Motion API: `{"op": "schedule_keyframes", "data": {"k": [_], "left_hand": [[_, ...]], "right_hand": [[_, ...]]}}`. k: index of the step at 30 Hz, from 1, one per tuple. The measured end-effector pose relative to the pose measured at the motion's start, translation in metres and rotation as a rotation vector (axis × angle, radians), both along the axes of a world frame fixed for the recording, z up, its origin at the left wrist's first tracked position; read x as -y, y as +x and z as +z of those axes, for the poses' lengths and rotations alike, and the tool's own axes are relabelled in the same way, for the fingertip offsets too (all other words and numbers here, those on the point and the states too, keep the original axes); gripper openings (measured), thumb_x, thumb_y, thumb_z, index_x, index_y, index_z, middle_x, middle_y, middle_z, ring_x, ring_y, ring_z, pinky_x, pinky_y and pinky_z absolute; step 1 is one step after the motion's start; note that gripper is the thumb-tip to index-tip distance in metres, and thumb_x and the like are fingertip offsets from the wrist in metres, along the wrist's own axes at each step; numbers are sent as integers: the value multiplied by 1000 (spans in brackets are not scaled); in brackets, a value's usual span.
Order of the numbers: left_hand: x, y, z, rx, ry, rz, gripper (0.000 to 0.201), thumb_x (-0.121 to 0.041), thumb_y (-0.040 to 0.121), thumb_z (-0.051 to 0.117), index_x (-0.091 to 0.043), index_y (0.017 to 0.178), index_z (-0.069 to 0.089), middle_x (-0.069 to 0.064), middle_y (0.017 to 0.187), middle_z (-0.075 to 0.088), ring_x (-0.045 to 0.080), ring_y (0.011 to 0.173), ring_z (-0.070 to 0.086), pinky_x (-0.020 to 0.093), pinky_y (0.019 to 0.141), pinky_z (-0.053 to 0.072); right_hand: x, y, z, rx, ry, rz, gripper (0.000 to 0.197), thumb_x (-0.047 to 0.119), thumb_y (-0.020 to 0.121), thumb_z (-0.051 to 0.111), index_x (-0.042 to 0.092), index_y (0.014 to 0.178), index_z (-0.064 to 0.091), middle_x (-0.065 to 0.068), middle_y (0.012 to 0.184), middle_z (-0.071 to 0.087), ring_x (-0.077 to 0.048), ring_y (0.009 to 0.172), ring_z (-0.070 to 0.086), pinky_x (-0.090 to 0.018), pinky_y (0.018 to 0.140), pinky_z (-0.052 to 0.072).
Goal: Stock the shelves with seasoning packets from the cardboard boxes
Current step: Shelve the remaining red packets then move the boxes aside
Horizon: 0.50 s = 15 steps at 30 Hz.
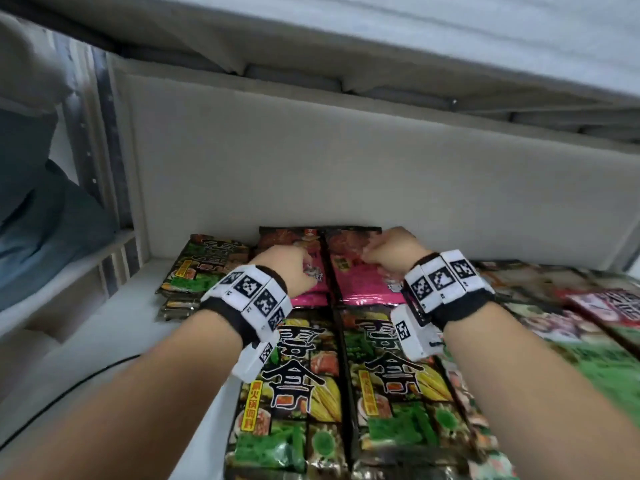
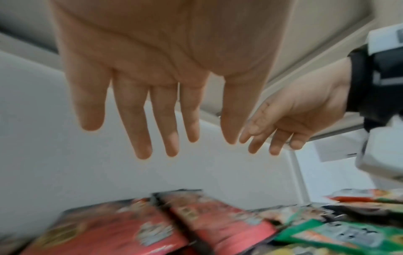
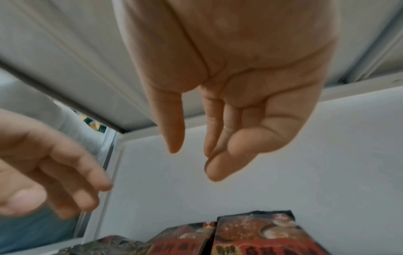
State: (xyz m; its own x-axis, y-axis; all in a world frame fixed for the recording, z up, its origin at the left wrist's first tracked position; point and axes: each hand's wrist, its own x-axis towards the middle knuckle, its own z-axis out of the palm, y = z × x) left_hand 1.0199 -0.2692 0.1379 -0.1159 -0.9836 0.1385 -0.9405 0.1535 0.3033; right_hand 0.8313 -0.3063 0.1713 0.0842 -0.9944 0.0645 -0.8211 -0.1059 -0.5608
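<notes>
Two red-and-pink seasoning packets (image 1: 360, 268) lie side by side at the back of the white shelf (image 1: 114, 327). My left hand (image 1: 289, 268) hovers above the left one and my right hand (image 1: 391, 249) above the right one. The wrist views show both palms empty: the left hand (image 2: 157, 110) has straight spread fingers, and the right hand (image 3: 220, 131) has loosely bent fingers clear of the packets (image 3: 257, 236). Two green-and-black packets (image 1: 346, 386) lie in front, under my forearms.
Another green packet stack (image 1: 197, 268) sits at the back left. More packets (image 1: 571, 317) spread over the shelf's right side. A white back wall (image 1: 346, 181) and an upper shelf (image 1: 346, 57) close the space. A black cable (image 1: 62, 393) crosses the bare left part.
</notes>
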Motion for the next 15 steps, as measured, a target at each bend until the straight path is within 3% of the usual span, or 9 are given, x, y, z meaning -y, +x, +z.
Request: {"op": "schedule_keyframes", "data": {"k": [4,7,11,14,15], "left_hand": [[-46,-80,21,7,-40,-127,49,-42,82,60,-25,127,53,1,125,60,21,116,55,28,97,43],[-86,-156,23,0,-54,-259,49,-41,83,59,-25,128,52,3,127,58,22,117,54,27,95,42],[-143,-278,19,23,-16,-488,48,-40,85,56,-24,130,50,2,128,58,22,116,53,28,92,42],[-190,-370,8,-22,-6,-667,49,-43,85,57,-26,130,50,-2,128,57,19,115,54,29,92,45],[-207,-400,3,-55,8,-728,48,-44,85,57,-26,129,50,-3,128,57,18,114,55,29,91,46]], "right_hand": [[-71,-69,13,21,-100,-71,28,29,83,65,6,98,68,-5,75,64,-12,55,54,-17,40,40],[-134,-146,10,103,-75,-176,23,34,83,64,17,97,65,0,78,64,-11,60,59,-15,42,39],[-229,-269,-7,216,-47,-421,19,32,83,64,14,89,66,-4,80,64,-8,53,57,-12,41,38],[-308,-356,-28,250,-46,-614,32,30,82,64,2,98,68,-16,91,69,-16,71,62,-27,60,52],[-336,-383,-36,259,-48,-684,31,30,83,64,4,100,68,-14,93,69,-17,76,62,-28,63,50]]}}
